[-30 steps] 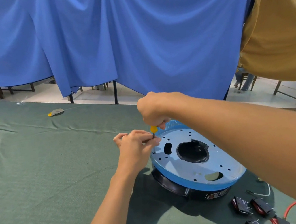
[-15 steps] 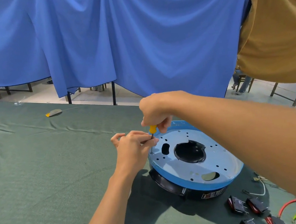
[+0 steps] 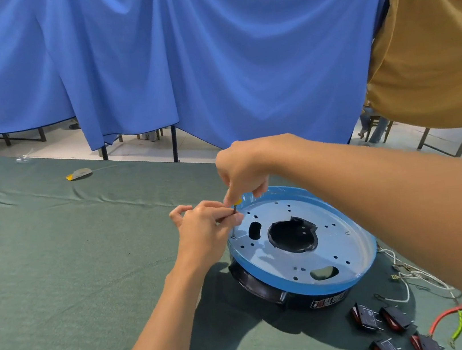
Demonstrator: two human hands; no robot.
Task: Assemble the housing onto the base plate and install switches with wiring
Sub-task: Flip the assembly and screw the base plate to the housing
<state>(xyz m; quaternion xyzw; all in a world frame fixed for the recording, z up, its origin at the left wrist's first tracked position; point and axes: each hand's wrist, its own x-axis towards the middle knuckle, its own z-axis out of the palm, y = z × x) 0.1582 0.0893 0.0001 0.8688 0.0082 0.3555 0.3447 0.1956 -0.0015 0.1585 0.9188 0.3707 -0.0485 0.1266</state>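
Four switches (image 3: 365,316) lie beside one base plate (image 3: 339,248), set on the black housing (image 3: 252,284). The right hand (image 3: 244,170) grips one screwdriver (image 3: 234,209) at the plate's left edge, and the left hand (image 3: 202,233) pinches its shaft. Both hands stay as before.

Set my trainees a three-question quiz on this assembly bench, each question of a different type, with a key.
1. True or false: the right hand grips the screwdriver by its yellow handle.
2. The left hand pinches: A) the screwdriver's shaft; B) a spanner; C) a brush.
3. Do the black switches lie on the blue plate or on the green cloth?
Key: 1 true; 2 A; 3 on the green cloth.
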